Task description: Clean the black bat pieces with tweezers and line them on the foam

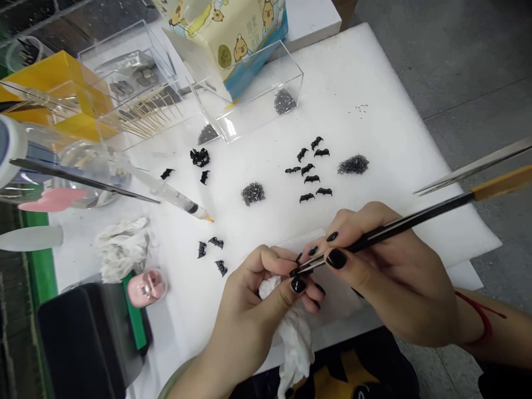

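Note:
My left hand pinches a small black piece between thumb and fingertips; most of it is hidden, so its shape cannot be told. A crumpled white tissue is tucked in the same hand and hangs below it. My right hand grips dark tweezers with a tan rear part, their tips at the piece in my left fingers. Beyond the hands, several black bat-shaped pieces lie on a white foam sheet. More bat-shaped pieces lie to the left of my left hand.
Piles of tiny dark beads dot the foam. A syringe with an orange tip points inward from the left. Behind are a clear acrylic box, a tissue pack and wooden sticks. Metal tweezers jut in from the right.

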Motion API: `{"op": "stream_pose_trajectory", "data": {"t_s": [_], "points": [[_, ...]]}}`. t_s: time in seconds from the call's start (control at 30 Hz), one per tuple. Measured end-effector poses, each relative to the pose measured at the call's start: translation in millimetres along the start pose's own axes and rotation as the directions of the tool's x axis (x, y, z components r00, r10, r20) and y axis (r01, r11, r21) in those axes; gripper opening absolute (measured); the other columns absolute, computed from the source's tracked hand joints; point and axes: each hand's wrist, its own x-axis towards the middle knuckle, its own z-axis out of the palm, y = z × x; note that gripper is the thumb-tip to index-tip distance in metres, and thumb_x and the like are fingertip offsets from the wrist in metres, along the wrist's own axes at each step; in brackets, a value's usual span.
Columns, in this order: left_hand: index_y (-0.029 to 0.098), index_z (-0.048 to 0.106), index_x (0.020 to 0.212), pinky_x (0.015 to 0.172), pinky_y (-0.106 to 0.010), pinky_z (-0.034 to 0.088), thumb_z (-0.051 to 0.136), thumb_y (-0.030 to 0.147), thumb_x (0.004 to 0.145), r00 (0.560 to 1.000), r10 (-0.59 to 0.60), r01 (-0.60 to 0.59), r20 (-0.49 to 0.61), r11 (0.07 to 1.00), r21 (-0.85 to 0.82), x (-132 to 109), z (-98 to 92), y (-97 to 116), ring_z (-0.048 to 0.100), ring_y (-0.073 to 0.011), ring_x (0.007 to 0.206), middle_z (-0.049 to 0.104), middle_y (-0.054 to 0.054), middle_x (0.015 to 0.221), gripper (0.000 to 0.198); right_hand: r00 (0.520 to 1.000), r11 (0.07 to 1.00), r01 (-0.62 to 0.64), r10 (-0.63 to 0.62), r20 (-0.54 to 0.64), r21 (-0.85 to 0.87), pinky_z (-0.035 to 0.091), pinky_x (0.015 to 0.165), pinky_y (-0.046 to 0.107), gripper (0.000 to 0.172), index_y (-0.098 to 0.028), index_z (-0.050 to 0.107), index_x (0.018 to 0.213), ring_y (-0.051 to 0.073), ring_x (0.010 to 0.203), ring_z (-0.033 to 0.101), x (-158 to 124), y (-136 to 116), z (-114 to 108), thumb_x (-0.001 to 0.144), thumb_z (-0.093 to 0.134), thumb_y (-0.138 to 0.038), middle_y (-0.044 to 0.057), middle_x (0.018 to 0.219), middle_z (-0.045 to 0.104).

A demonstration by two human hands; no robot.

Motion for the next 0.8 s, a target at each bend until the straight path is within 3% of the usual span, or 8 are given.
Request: {"op": "stream_pose_trajectory", "data": {"t_s": [0.33,0.6,0.8], "points": [[0.016,0.065,0.080,0.063,-0.022,0.062,0.070,0.006,0.087,0.999,0.012,-0.013,-0.040,1.000,-0.021,0.7,3.6,-1.1,0.071,-0.0140,0.070,0.068,-0.001,0.083,0.013,1.000,0.998,0.014,-0.015,-0.016,-0.053,0.061,0.065,0.027,0.021,-0.024,0.053,0.107,0.012,0.070,0.068,-1.5,-3.3,-0.8,0.098,0.047,-0.006,-0.001,0.078,0.060],[0.017,0.065,0.083,0.065,-0.022,0.061,0.066,0.008,0.090,1.000,-0.006,0.006,0.003,1.000,0.003,1.2,1.4,-0.9,0.071,-0.0134,0.071,0.070,0.000,0.083,0.011,0.998,0.999,-0.002,-0.001,-0.069,-0.054,0.059,0.062,0.024,0.017,-0.023,0.053,0.102,0.011,0.068,0.066,1.7,-2.9,-0.2,0.098,0.049,-0.007,-0.001,0.077,0.063],[0.018,0.060,0.083,0.064,-0.021,0.057,0.062,0.010,0.094,0.998,-0.050,0.050,0.031,0.999,-0.002,1.0,2.0,0.1,0.069,-0.0112,0.062,0.074,-0.001,0.075,0.013,0.990,0.999,-0.018,0.013,-0.140,-0.035,0.042,0.042,0.018,0.013,-0.022,0.058,0.096,0.006,0.047,0.044,4.0,-3.5,-0.6,0.095,0.055,-0.009,-0.003,0.068,0.058]]}}
